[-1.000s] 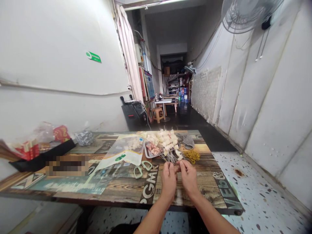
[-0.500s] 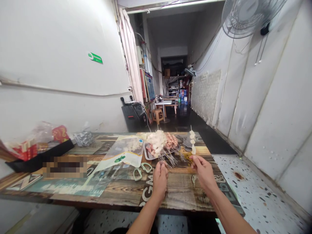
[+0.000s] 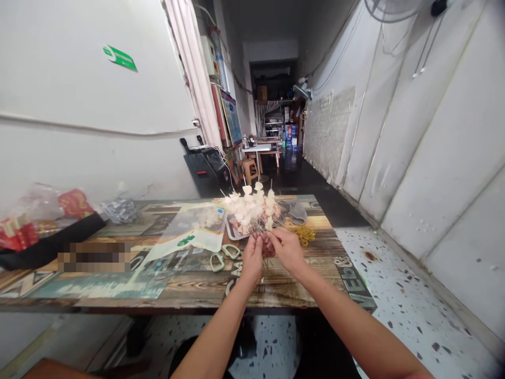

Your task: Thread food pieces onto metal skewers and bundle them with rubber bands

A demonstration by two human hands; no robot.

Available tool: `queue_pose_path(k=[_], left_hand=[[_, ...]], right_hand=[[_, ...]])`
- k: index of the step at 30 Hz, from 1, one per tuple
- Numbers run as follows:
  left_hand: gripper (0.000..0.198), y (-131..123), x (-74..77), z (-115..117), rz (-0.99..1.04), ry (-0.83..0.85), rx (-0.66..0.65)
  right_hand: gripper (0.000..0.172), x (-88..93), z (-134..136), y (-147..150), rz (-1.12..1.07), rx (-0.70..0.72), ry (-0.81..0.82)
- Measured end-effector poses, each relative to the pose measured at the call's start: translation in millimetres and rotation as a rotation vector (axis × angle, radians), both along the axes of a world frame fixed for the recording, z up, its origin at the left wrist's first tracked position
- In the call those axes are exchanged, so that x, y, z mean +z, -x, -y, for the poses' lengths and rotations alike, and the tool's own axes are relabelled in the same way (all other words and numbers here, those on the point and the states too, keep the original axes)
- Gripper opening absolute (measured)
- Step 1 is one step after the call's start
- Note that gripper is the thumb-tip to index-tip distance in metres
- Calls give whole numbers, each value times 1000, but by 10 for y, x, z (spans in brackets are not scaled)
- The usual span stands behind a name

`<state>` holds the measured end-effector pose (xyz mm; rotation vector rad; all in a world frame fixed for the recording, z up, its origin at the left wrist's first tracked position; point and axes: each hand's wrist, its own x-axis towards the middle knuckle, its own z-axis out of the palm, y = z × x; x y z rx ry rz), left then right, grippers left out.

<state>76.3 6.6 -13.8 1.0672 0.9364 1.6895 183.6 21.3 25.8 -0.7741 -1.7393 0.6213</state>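
Note:
My left hand (image 3: 252,257) is closed round the lower ends of a bunch of skewers (image 3: 245,208) threaded with whitish food pieces. Beside it, my right hand (image 3: 287,248) pinches a single skewer (image 3: 270,202) with similar white pieces, held upright against the bunch. The fingertips of both hands are close together. Partly hidden behind the bunch, a tray (image 3: 232,231) and skewers of pink meat (image 3: 277,211) lie on the table. Scissors with pale green handles (image 3: 225,256) lie left of my left hand.
A clear plastic bag (image 3: 173,246) with white pieces lies left on the table (image 3: 189,289). Yellow rubber bands (image 3: 305,236) and a grey cloth-like item (image 3: 296,211) are to the right. A black box (image 3: 51,239) of packets stands far left.
My right hand has come left with its skewer, from the right side of the table to the bunch in my left hand. The view has tipped downward.

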Motion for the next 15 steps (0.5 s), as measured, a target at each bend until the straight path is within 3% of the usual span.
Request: queue_pose_path(k=[9,15], left_hand=[[36,-36,-153,19,-245,-11,100],[33,-63,-199,25,-291,-24,145]], right_hand=[[29,7,59,65,327,-171,-9],[28,-23,40,33,491,-254,-73]])
